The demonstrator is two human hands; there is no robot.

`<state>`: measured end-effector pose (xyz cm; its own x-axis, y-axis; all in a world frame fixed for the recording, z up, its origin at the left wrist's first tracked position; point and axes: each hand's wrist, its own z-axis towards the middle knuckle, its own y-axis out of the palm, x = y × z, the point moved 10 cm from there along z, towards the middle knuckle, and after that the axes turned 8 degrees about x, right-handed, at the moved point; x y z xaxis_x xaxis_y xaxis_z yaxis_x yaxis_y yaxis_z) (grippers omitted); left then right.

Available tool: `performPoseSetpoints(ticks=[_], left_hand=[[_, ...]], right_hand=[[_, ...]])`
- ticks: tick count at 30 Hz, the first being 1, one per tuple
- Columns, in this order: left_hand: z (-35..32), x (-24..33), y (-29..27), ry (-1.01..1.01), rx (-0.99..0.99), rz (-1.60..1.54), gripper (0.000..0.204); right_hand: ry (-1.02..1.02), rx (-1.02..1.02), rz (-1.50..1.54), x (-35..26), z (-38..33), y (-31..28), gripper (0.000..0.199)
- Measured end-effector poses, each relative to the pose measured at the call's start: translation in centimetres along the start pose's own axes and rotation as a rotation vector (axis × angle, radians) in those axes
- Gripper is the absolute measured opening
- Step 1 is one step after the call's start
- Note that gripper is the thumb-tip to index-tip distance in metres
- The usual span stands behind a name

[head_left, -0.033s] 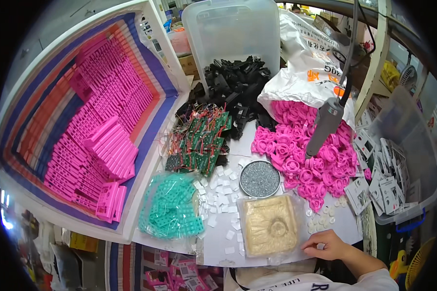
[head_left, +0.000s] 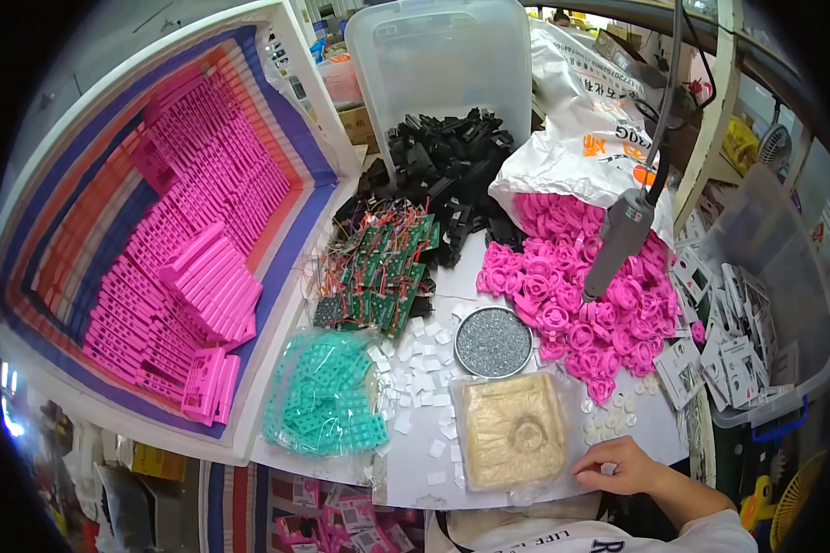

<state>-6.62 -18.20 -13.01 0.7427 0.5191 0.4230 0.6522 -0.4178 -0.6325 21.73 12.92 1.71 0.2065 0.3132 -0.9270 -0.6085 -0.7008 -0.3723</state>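
My right hand (head_left: 615,466) rests at the table's front edge on the right, its fingers loosely curled in and nothing visible in them. Just left of it lies a square block wrapped in clear plastic (head_left: 493,433), tan in colour with a round hollow pressed into it. Beyond the fingers are several small translucent discs (head_left: 609,422). My left hand is out of view. A round tin of small metal screws (head_left: 493,341) stands behind the wrapped block. Above a heap of pink plastic rings (head_left: 618,318) hangs a grey electric screwdriver (head_left: 618,241), untouched.
On the left stands a striped-lined crate (head_left: 327,184) of stacked pink casings (head_left: 194,203). Wired green circuit boards (head_left: 387,258), a bag of teal parts (head_left: 323,392), white squares (head_left: 420,373) and black parts (head_left: 447,166) cover the table. A clear bin (head_left: 802,249) holds printed cards at right.
The hanging screwdriver has swung very slightly to the right. My right hand has not moved.
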Motion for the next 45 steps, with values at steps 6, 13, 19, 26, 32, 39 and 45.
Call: performPoseSetpoints(ticks=[6,13,19,26,32,39,45], left_hand=[[0.9,18.9,-27.9,0.488,0.413,-0.066,0.026],[24.6,32.2,-31.2,0.436,0.295,0.715,0.058],[24.2,26.9,-47.2,0.391,0.994,0.369,0.038],[8.6,-1.4,-63.4,-0.579,1.835,0.516,0.071],[4.3,-12.1,-65.8,-0.379,1.578,0.389,0.051],[-0.4,14.6,-47.4,0.278,1.832,0.771,0.027],[0.1,24.0,-25.7,0.587,1.316,0.365,0.031]], right_hand=[[-0.057,-0.044,-0.006,-1.2,1.2,0.2,0.014],[-0.404,-0.113,-0.194,-6.1,5.7,2.2,0.012],[-0.258,0.091,-0.387,-1.6,3.8,-4.8,0.013],[-0.120,0.244,-0.341,1.2,2.2,-6.8,0.009],[-0.143,0.197,-0.311,0.0,3.6,-4.5,0.010],[-0.213,0.170,-0.233,-3.1,5.2,-2.9,0.017],[-0.002,0.031,0.335,-5.5,10.2,4.1,0.044]])
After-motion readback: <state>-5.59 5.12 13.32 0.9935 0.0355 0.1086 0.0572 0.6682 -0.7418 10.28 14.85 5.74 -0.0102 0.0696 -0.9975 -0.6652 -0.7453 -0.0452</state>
